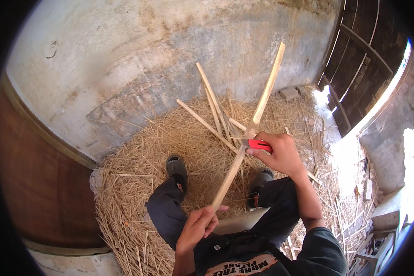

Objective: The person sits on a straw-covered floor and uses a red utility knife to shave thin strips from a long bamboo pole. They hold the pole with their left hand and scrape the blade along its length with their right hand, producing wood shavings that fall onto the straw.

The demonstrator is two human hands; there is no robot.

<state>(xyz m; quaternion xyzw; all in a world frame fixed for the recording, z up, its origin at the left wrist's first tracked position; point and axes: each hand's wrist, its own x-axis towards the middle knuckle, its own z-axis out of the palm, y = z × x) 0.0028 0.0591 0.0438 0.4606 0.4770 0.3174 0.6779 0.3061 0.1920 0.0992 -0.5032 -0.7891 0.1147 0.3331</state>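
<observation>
My left hand (pixel 199 228), low in front of my lap, is closed around the near end of a long pale strip of split wood or bamboo (pixel 231 173). The strip slants up and away to the right, its far end reaching toward the wall. In my right hand (pixel 280 152) is a red-handled utility knife (pixel 261 146), its blade lying against the middle of the strip. The right thumb presses close to the strip beside the blade. Beyond the knife, several similar strips (pixel 207 122) lean out of the straw, crossing near its far side.
Straw and shavings (pixel 138 184) cover the floor around my two dark boots (pixel 177 170). A stained plaster wall (pixel 170 60) rises ahead. On the right are a dark plank door (pixel 361 69) and a grey block (pixel 289 94). A brown panel (pixel 41 184) stands at left.
</observation>
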